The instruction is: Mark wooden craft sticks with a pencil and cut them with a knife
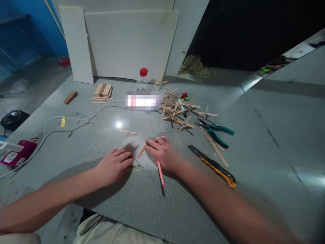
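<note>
My left hand [114, 166] rests on the grey tabletop with its fingers bent and close together. Thin dark lines or small pieces show by its fingertips, too indistinct to name. My right hand [162, 152] has its fingertips on the upper end of a wooden craft stick [141, 151]; its thumb is hidden. A pink pen or pencil [159, 171] runs from beneath that palm toward me, its near end seemingly slightly raised. Another craft stick [127, 132], with a mark at its middle, lies flat beyond my hands.
Crossed-stick pieces [171, 110] lie heaped at the back right. Near them are green-handled pliers [215, 130] and a utility knife [213, 166]. Bundled sticks [103, 90], a red-capped bottle [143, 81] and a glowing, blurred-out object [142, 101] stand farther back. A white cable [76, 118] crosses the left.
</note>
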